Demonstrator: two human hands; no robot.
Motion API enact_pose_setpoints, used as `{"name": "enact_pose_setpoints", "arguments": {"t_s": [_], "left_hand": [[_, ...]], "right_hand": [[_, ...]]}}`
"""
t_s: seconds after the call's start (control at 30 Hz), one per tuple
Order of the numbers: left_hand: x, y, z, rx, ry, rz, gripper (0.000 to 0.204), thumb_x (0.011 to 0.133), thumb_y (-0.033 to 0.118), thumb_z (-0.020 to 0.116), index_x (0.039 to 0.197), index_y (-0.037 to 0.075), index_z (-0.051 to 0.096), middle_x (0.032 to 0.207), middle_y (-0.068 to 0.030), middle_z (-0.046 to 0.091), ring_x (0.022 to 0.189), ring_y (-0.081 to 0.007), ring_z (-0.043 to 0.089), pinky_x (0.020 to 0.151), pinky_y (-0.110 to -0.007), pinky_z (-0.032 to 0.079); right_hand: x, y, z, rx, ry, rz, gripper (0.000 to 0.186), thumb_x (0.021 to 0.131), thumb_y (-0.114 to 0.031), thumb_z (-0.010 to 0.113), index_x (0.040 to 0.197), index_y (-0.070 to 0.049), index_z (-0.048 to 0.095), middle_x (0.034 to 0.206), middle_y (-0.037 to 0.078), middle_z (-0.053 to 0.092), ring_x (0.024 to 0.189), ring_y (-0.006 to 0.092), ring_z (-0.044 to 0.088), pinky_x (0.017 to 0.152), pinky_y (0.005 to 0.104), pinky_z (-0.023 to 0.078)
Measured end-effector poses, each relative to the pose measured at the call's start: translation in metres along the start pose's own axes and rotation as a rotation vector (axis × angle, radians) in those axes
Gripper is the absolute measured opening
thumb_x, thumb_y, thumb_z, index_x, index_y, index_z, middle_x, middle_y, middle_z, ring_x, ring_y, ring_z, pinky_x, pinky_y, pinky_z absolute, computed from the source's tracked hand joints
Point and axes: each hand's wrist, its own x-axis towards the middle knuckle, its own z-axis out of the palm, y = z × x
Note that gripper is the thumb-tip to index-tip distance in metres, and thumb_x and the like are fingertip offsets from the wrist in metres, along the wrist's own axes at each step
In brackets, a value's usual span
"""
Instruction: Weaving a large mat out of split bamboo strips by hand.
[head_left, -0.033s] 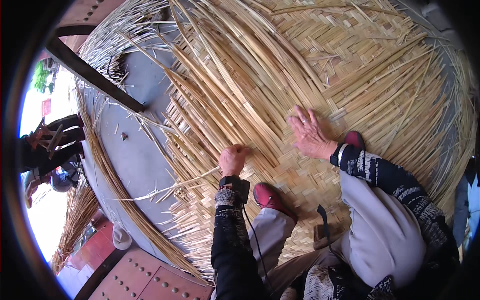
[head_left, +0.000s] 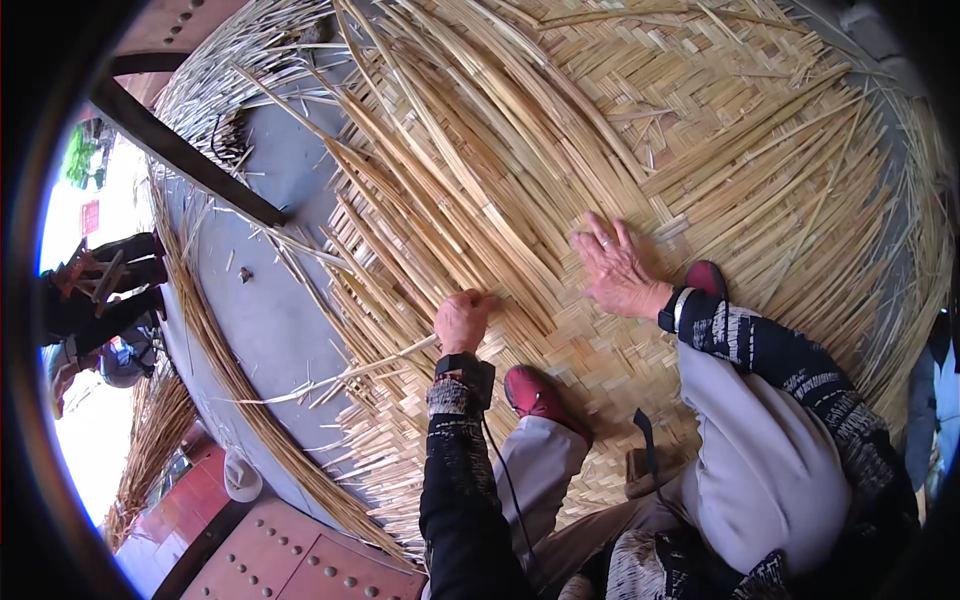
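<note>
1. Underfoot: woven mat (head_left: 620, 370), left shoe (head_left: 543, 398) planted on close weave. Keep weight there, off loose ends.
2. Left hand (head_left: 463, 322): fingers curled, low over the long strips (head_left: 480, 150); cannot tell whether gripping one. Best to work close to the weave, pushing each strip snug against its neighbour.
3. Right hand (head_left: 622, 270): open, fingers spread, laid by the strip ends; apparently holding nothing. Probably useful to press flat here, against lifting at crossings.
4. Beyond both hands: long strips fanning out, some crossed. Straighten first; watch for splits.
5. Farther right: second set of strips (head_left: 790, 190), slanting the other way. Likely worth keeping in order.
</note>
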Motion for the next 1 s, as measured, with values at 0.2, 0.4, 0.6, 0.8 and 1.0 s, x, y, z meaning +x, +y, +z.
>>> {"name": "enact_pose_setpoints", "arguments": {"t_s": [0.2, 0.4, 0.6, 0.8, 1.0], "left_hand": [[0.001, -0.003, 0.008, 0.066, 0.042, -0.074, 0.024, 0.068, 0.035, 0.069, 0.083, 0.016, 0.072, 0.078, -0.0096, 0.066, 0.076, -0.0250, 0.063, 0.071, -0.035, 0.047], [0.002, 0.003, 0.008, 0.021, 0.033, -0.084, 0.023, 0.069, 0.034, 0.069, 0.083, 0.016, 0.072, 0.077, -0.0096, 0.067, 0.075, -0.0247, 0.064, 0.070, -0.035, 0.048], [-0.009, 0.022, -0.006, 0.234, 0.050, -0.073, 0.033, 0.071, 0.042, 0.067, 0.083, 0.012, 0.070, 0.077, -0.0111, 0.065, 0.078, -0.0285, 0.062, 0.079, -0.043, 0.041], [-0.028, 0.031, -0.087, 0.153, 0.249, 0.179, 0.028, 0.071, 0.026, 0.071, 0.093, 0.010, 0.065, 0.086, -0.0102, 0.065, 0.082, -0.0273, 0.063, 0.069, -0.038, 0.049], [-0.065, -0.022, -0.239, -0.496, 0.379, 0.207, 0.028, 0.080, 0.025, 0.065, 0.099, 0.006, 0.065, 0.086, -0.0032, 0.066, 0.076, -0.0127, 0.061, 0.069, -0.030, 0.047]], "right_hand": [[0.007, -0.005, 0.000, 0.006, -0.029, 0.004, 0.065, 0.070, -0.024, 0.065, 0.122, 0.009, 0.043, 0.126, 0.018, 0.040, 0.132, 0.0394, 0.018, 0.102, 0.0584, 0.017], [0.007, -0.010, -0.004, 0.018, -0.006, 0.037, 0.086, 0.061, -0.037, 0.076, 0.125, 0.009, 0.041, 0.128, 0.018, 0.040, 0.132, 0.0381, 0.019, 0.103, 0.0576, 0.019], [0.003, -0.010, -0.014, -0.130, 0.045, -0.050, 0.072, 0.063, -0.039, 0.073, 0.113, 0.009, 0.051, 0.120, 0.019, 0.046, 0.128, 0.0382, 0.026, 0.101, 0.0567, 0.020], [-0.021, 0.024, -0.112, 0.066, 0.137, 0.113, 0.027, 0.072, -0.029, 0.070, 0.081, -0.004, 0.065, 0.091, 0.012, 0.063, 0.092, 0.0248, 0.057, 0.090, 0.0475, 0.036], [-0.123, 0.055, -0.306, 0.668, 0.675, 0.462, 0.020, 0.085, -0.016, 0.058, 0.098, -0.003, 0.065, 0.086, 0.007, 0.065, 0.080, 0.0132, 0.062, 0.073, 0.0255, 0.048]]}}
